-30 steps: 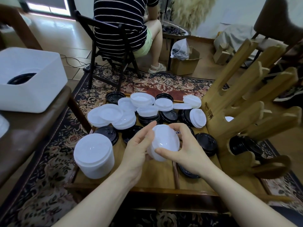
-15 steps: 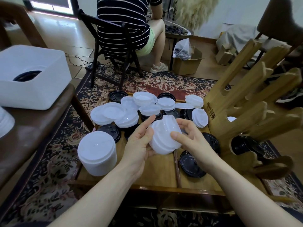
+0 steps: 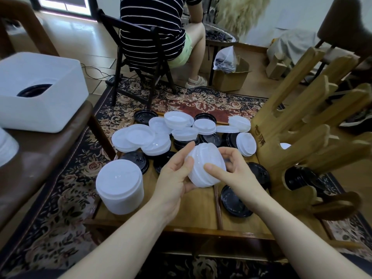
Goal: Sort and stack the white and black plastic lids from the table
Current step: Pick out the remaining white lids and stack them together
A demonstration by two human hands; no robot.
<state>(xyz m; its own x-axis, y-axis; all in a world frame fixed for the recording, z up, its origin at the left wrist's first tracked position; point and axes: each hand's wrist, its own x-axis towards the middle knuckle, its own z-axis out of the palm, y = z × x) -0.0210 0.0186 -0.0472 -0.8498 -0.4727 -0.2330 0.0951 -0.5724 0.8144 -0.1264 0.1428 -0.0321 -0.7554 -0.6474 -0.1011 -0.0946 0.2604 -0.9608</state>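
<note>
I hold a small stack of white lids above the middle of the low wooden table. My left hand cups it from the left and below; my right hand grips its right side, thumb across the front. A tall stack of white lids stands at the table's front left. Loose white lids lie heaped at the back, with black lids under and between them. One black lid lies flat just below my right hand.
A wooden hand-shaped rack stands at the table's right, black lids at its base. A white bin holding a black lid sits on a brown seat at left. A person sits on a black chair beyond the table.
The lid stack has tilted so its ribbed side faces me. My right thumb has moved across its front, and the black lid under my right hand has come into sight.
</note>
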